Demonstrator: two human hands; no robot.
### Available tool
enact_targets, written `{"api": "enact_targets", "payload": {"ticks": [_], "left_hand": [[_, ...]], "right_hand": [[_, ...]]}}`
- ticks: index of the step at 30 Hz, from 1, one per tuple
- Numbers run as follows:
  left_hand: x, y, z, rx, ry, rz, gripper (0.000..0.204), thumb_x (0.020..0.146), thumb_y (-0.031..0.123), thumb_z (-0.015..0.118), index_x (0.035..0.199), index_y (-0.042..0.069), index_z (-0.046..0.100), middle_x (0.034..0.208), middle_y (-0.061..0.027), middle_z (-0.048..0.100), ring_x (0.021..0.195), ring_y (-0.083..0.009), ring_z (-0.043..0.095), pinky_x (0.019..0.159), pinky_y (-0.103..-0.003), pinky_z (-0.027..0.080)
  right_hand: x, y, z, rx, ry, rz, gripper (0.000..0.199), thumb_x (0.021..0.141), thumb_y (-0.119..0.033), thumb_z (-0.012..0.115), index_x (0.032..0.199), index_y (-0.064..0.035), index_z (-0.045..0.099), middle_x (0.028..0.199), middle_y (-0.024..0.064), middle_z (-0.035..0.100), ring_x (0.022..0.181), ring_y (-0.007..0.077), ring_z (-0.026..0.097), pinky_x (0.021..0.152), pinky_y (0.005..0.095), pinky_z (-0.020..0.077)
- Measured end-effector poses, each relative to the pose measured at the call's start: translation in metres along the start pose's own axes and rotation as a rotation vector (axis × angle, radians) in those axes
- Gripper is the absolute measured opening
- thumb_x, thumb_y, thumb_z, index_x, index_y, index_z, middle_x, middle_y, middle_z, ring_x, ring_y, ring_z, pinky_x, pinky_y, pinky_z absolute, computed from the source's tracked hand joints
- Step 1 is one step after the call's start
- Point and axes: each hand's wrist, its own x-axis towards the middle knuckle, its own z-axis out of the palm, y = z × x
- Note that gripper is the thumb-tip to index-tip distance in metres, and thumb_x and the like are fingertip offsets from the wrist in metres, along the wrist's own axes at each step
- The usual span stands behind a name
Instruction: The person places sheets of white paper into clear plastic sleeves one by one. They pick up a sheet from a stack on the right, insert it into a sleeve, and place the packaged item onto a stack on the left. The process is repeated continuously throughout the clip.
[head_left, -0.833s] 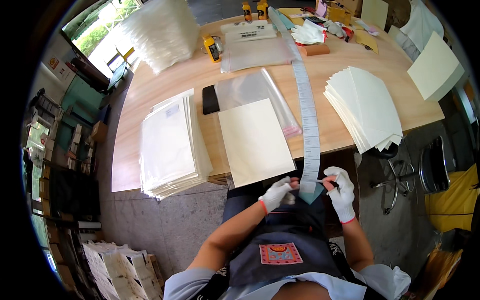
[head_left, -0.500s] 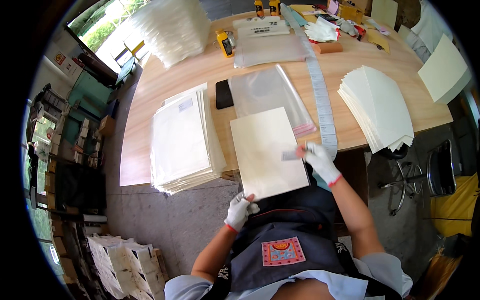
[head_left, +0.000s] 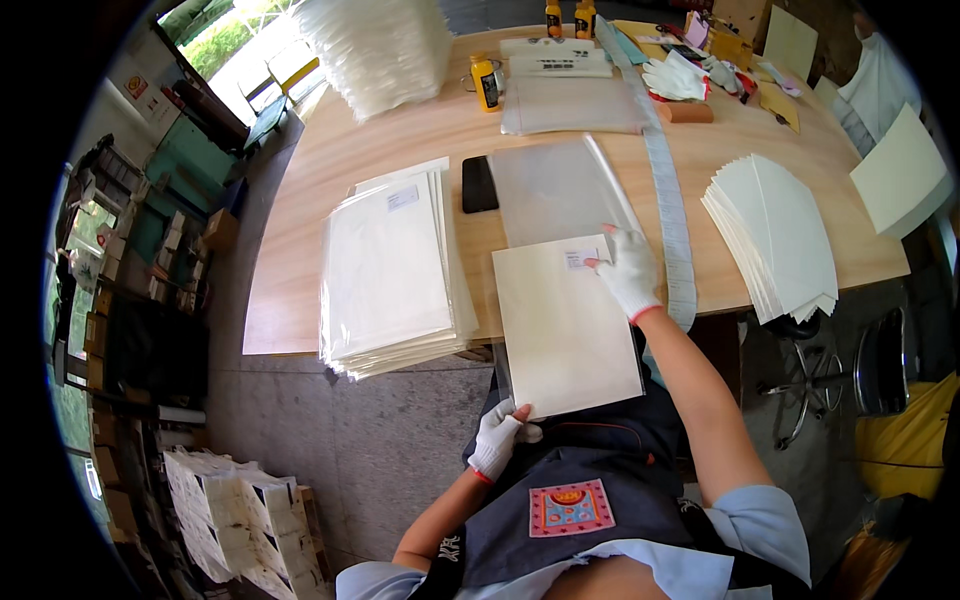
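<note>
Overhead view of a wooden worktable (head_left: pixel 300 300). At left, a tall stack of bagged white sheets (head_left: pixel 390 270) lies near the table's front edge, with a black phone (head_left: pixel 479 184) just beside its far right corner. At centre, a cream sheet in a clear sleeve (head_left: pixel 565 330) overhangs the front edge toward the person's lap. The left hand (head_left: pixel 500 438) (white glove, red cuff) grips the sheet's near left corner, fingers curled closed around the edge. The right hand (head_left: pixel 628 272), likewise gloved, lies nearly flat on the sheet's far right corner, fingers together, fingertips pressing on a small white label (head_left: pixel 580 259). Beyond the sheet, an empty clear sleeve (head_left: pixel 555 190) lies flat. To the right, a long strip of label backing (head_left: pixel 668 200) runs along the table, and a fanned pile of cream sheets (head_left: pixel 775 235) sits well apart at far right.
</note>
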Motion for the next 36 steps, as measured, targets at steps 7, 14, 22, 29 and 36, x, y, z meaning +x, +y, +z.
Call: {"api": "enact_targets", "payload": {"ticks": [7, 14, 22, 29, 36], "left_hand": [[-0.004, 0.037, 0.011, 0.157, 0.033, 0.235, 0.028, 0.09, 0.019, 0.051, 0.108, -0.002, 0.052, 0.085, -0.007, 0.062, 0.062, -0.012, 0.06, 0.057, -0.023, 0.049], [-0.036, 0.105, -0.007, 0.62, 0.289, 0.781, 0.022, 0.088, 0.008, 0.052, 0.103, -0.005, 0.059, 0.073, 0.0025, 0.051, 0.061, -0.0046, 0.045, 0.052, -0.019, 0.036], [-0.025, 0.165, -0.132, 0.685, 0.894, 1.029, 0.033, 0.087, 0.007, 0.042, 0.115, -0.004, 0.053, 0.105, -0.0083, 0.058, 0.088, -0.0115, 0.053, 0.077, -0.022, 0.041], [0.005, 0.129, -0.146, 0.21, 0.844, 0.907, 0.042, 0.082, -0.002, 0.041, 0.123, -0.005, 0.044, 0.125, -0.0118, 0.046, 0.107, -0.0202, 0.048, 0.09, -0.028, 0.039], [0.009, 0.06, -0.126, -0.012, 1.344, 0.665, 0.039, 0.09, 0.006, 0.034, 0.129, 0.001, 0.039, 0.127, -0.0191, 0.044, 0.114, -0.0261, 0.046, 0.096, -0.035, 0.039]], "right_hand": [[-0.095, 0.036, -0.083, -0.318, -0.576, 0.098, 0.039, 0.08, -0.039, 0.059, 0.067, -0.0049, 0.048, 0.063, 0.0109, 0.06, 0.058, 0.0281, 0.058, 0.051, 0.0387, 0.0437], [-0.11, -0.018, -0.03, 0.855, -0.93, 0.541, 0.011, 0.087, -0.017, 0.053, 0.086, -0.0062, 0.057, 0.056, -0.0045, 0.043, 0.043, 0.0029, 0.035, 0.039, 0.0188, 0.025], [-0.029, -0.154, 0.059, 0.586, -0.726, -0.092, 0.033, 0.082, -0.034, 0.059, 0.071, -0.003, 0.057, 0.058, 0.0079, 0.055, 0.052, 0.0171, 0.052, 0.052, 0.0312, 0.0412], [-0.046, -0.12, 0.017, 0.874, -0.665, 0.015, 0.016, 0.086, -0.017, 0.053, 0.092, -0.0031, 0.055, 0.082, 0.0089, 0.062, 0.069, 0.0169, 0.059, 0.062, 0.0296, 0.0459], [-0.045, 0.044, -0.164, -0.26, 0.283, -0.203, 0.011, 0.076, -0.013, 0.061, 0.084, -0.0056, 0.058, 0.081, 0.0121, 0.059, 0.077, 0.0294, 0.058, 0.069, 0.0373, 0.0464]]}}
